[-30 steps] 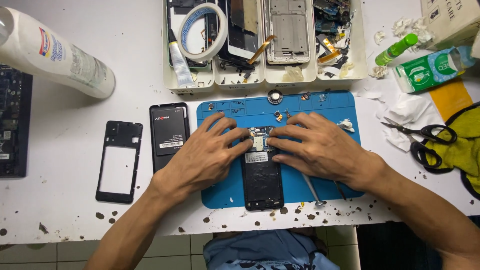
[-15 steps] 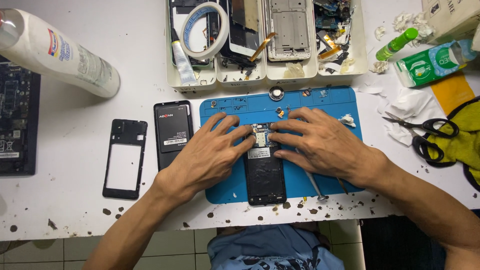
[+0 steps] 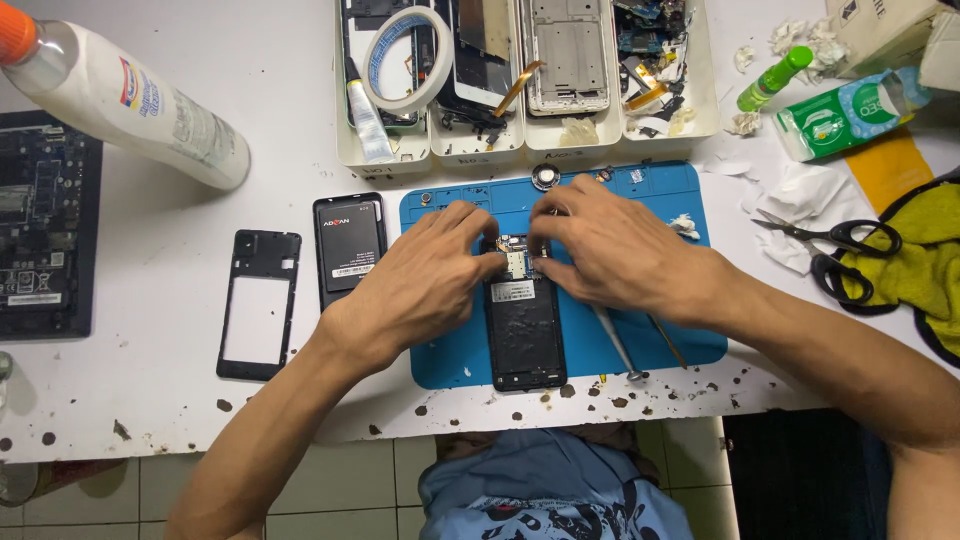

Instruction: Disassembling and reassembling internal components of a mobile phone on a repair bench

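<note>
An opened black phone (image 3: 524,330) lies on a blue work mat (image 3: 610,340), its circuit board exposed at the upper end. My left hand (image 3: 420,280) rests on the phone's left side, fingertips at the board. My right hand (image 3: 615,250) comes in from the right, its fingers pinching at the board's top; whether anything small is between them I cannot tell. Both hands touch the phone.
A black battery (image 3: 348,245) and a black phone frame (image 3: 258,303) lie left of the mat. A white bottle (image 3: 130,105) lies at the far left. White trays (image 3: 520,70) of parts and a tape roll sit behind. Scissors (image 3: 830,240), tissue and metal tools (image 3: 620,345) are to the right.
Both hands have stayed on the phone's upper end; the fingers shifted slightly closer together over the circuit board. The view has drifted a little.
</note>
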